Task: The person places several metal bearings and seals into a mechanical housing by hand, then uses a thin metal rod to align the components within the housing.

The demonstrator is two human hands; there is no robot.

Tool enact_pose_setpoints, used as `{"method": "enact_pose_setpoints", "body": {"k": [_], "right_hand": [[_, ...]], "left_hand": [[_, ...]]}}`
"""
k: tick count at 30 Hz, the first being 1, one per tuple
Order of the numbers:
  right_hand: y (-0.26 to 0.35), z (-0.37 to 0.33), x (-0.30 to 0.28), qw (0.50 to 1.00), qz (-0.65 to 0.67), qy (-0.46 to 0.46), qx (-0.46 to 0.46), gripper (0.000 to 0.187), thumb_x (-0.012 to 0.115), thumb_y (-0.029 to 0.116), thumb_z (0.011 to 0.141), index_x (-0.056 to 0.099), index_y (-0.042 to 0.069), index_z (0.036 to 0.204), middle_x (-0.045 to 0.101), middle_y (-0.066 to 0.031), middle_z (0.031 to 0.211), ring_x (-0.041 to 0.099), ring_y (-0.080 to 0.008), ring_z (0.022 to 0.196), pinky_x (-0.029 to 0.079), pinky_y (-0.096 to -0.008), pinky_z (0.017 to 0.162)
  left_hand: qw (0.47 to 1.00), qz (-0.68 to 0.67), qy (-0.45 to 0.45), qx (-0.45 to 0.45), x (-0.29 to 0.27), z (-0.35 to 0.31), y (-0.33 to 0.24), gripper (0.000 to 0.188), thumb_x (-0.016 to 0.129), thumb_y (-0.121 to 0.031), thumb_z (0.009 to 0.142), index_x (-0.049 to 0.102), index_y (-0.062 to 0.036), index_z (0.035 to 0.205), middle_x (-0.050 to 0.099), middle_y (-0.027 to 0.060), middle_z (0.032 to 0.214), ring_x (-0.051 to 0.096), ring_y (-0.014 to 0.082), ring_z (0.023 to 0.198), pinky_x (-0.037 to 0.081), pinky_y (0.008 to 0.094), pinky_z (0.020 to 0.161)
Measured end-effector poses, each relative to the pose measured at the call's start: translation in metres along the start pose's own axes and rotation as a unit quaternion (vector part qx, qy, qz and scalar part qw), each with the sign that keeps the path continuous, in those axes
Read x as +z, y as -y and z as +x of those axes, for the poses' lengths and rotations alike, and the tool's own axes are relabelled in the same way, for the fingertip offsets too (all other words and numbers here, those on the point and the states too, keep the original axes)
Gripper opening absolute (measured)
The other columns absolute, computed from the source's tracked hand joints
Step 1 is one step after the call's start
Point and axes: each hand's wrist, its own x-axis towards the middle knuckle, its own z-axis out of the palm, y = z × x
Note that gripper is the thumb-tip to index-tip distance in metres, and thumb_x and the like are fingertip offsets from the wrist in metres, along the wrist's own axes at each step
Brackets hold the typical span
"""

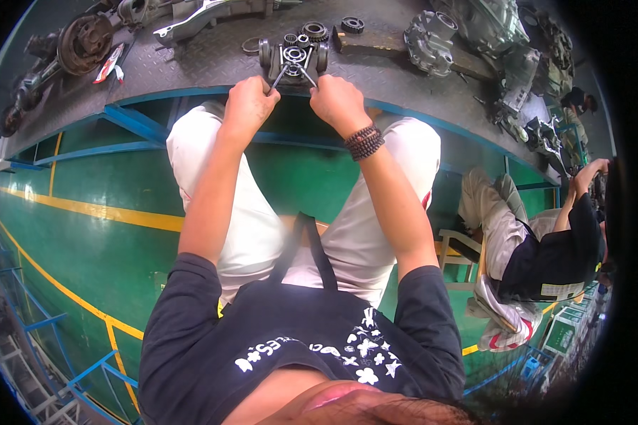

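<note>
the steel workbench (191,60), chequer-plated with a blue-painted front edge, curves across the top of the view; its near edge runs just above the person's knees. the gear assembly (293,58), a dark metal block with bearing rings and a round central bore, sits close to that front edge, directly ahead of the person. behind it lie loose gears (315,30) and a dark ring (352,25); to the right a grey cast housing (429,42) stands near, with more castings crowding the bench further right. to the left a brake drum (84,44) lies well apart, with bare plate between it and the assembly. below the bench the green floor (92,248), marked with yellow lines, lies open on the left; on the right a second person (546,241) sits near, on a chair. both forearms reach straight forward from the lower edge, wrists level, fists just short of the assembly. the left hand (247,106) is clenched round one handle of the pliers (289,71); the right hand (339,103), with a dark bead bracelet (364,142) at the wrist, is clenched round the other handle. the hands are set slightly apart, the handles converging toward the tool's tip, which meets the assembly at its central bore.
</note>
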Motion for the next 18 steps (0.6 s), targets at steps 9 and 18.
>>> {"method": "enact_pose_setpoints", "body": {"k": [9,18], "right_hand": [[-0.002,-0.011,-0.008,1.000,0.007,0.024,-0.005,0.025,0.062,0.023,0.088,0.072,0.000,0.088,0.072,-0.0226,0.092,0.070,-0.0414,0.090,0.055,-0.0494,0.080],[-0.004,-0.005,-0.011,1.000,0.024,-0.014,-0.003,0.027,0.059,0.023,0.090,0.072,0.000,0.086,0.071,-0.0226,0.091,0.069,-0.0416,0.088,0.055,-0.0501,0.080]], "left_hand": [[1.000,-0.007,-0.023,0.000,0.004,0.002,-0.005,0.028,0.072,-0.027,0.083,0.072,0.0010,0.088,0.070,0.0232,0.090,0.069,0.0386,0.090,0.053,0.0410,0.085],[1.000,-0.004,0.001,-0.011,-0.005,-0.007,-0.002,0.028,0.072,-0.027,0.084,0.071,0.0008,0.089,0.071,0.0222,0.089,0.069,0.0374,0.089,0.053,0.0404,0.084]]}}
